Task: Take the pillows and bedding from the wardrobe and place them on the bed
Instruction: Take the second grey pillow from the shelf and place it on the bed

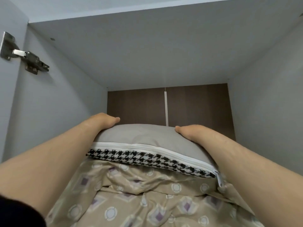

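Left hand (pixel 102 120), right hand (pixel 191 131) seemingly clasp pillow (pixel 144 138) between.

The person's left arm wears a sleeve (pixel 18 212), dark, near black, plain and matte. It shows only at the lower left corner and ends in a soft rounded edge above the left forearm (pixel 54 158). From there to the left hand (pixel 105 119) the arm is bare. The right forearm (pixel 242 161) is bare as far as it shows, down to the right hand (pixel 191 131). Of each hand only the back and thumb show; the fingers are hidden.
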Demonstrator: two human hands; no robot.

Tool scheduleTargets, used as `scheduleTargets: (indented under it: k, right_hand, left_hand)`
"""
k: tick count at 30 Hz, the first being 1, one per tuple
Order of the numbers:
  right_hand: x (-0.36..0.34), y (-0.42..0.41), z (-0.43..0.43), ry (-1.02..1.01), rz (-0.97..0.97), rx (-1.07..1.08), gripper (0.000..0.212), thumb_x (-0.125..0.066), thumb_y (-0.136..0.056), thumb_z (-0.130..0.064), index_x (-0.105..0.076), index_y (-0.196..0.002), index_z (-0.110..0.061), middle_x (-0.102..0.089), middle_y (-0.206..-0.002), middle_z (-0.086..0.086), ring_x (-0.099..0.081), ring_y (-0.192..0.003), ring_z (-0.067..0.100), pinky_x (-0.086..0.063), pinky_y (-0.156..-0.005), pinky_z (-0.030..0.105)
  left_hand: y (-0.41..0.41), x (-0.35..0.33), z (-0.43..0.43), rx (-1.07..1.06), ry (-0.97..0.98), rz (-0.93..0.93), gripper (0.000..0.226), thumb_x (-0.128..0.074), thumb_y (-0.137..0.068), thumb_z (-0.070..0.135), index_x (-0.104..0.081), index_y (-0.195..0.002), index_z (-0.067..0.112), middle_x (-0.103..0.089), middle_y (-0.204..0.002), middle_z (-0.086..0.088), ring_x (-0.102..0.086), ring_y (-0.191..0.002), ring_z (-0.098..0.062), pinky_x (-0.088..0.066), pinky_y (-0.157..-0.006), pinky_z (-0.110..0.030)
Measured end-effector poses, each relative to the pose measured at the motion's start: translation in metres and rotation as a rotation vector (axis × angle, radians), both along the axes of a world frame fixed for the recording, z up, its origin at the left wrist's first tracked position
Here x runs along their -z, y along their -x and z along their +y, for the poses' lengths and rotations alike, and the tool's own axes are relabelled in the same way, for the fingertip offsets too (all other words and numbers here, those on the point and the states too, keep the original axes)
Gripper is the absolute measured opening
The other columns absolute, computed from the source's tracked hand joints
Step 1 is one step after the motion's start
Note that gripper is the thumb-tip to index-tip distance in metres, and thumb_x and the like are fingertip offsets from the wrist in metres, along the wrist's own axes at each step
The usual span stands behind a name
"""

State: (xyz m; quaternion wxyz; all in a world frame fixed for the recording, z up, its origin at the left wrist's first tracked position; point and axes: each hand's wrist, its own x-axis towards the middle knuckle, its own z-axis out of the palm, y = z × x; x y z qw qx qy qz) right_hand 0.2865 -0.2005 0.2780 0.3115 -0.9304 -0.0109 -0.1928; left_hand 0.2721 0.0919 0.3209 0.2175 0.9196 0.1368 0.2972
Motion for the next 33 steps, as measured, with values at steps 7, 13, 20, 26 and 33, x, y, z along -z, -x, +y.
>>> scheduleTargets:
  k: [7,13,20,26,33]
  right_hand:
    - [0.026,-0.023,0.012,-0.05,-0.051,0.243,0.088,-0.046,-0.064,-0.075,-0.052,-0.126,-0.014,-0.062,-0.124,0.006,-0.06,-0.106,0.03,-0.042,-0.072,0.033]
    - [0.046,-0.021,0.012,-0.149,-0.3,0.297,0.075,-0.057,-0.067,-0.065,-0.042,-0.114,-0.01,-0.062,-0.112,0.011,-0.059,-0.1,0.035,-0.041,-0.069,0.035]
    - [0.045,0.029,-0.002,-0.357,-0.579,0.122,0.058,-0.062,-0.07,-0.057,-0.039,-0.104,-0.015,-0.061,-0.11,0.014,-0.057,-0.099,0.038,-0.042,-0.072,0.037]
    - [0.039,0.08,-0.015,-0.628,-0.717,-0.145,0.056,-0.069,-0.069,-0.046,-0.042,-0.111,-0.02,-0.057,-0.098,-0.003,-0.056,-0.096,0.029,-0.044,-0.08,0.04]
    - [0.06,0.135,0.005,-0.963,-0.706,-0.443,0.055,-0.071,-0.067,-0.055,-0.041,-0.101,-0.023,-0.049,-0.088,-0.013,-0.052,-0.077,0.009,-0.037,-0.072,0.032]
  left_hand:
    - [-0.037,0.029,0.015,0.203,0.201,0.141,0.08,-0.059,-0.077,0.065,-0.052,-0.135,0.01,-0.047,-0.144,-0.011,-0.048,-0.128,-0.029,-0.036,-0.096,-0.035]
    - [-0.043,0.041,0.02,0.127,0.263,-0.094,0.076,-0.078,-0.064,0.052,-0.058,-0.119,0.004,-0.063,-0.121,-0.014,-0.06,-0.106,-0.034,-0.047,-0.084,-0.035]
    - [0.031,0.027,0.007,0.075,0.101,-0.506,0.048,-0.067,-0.065,0.056,-0.047,-0.086,0.018,-0.064,-0.105,-0.01,-0.059,-0.099,-0.034,-0.038,-0.07,-0.032]
    - [0.133,0.033,-0.01,0.11,0.169,-0.765,0.04,-0.068,-0.07,0.051,-0.048,-0.077,0.018,-0.054,-0.076,0.006,-0.056,-0.079,-0.027,-0.041,-0.065,-0.036]
    - [0.283,0.063,-0.025,-0.042,0.077,-0.943,0.037,-0.07,-0.07,0.05,-0.052,-0.092,0.025,-0.061,-0.089,0.011,-0.061,-0.088,-0.019,-0.05,-0.076,-0.039]
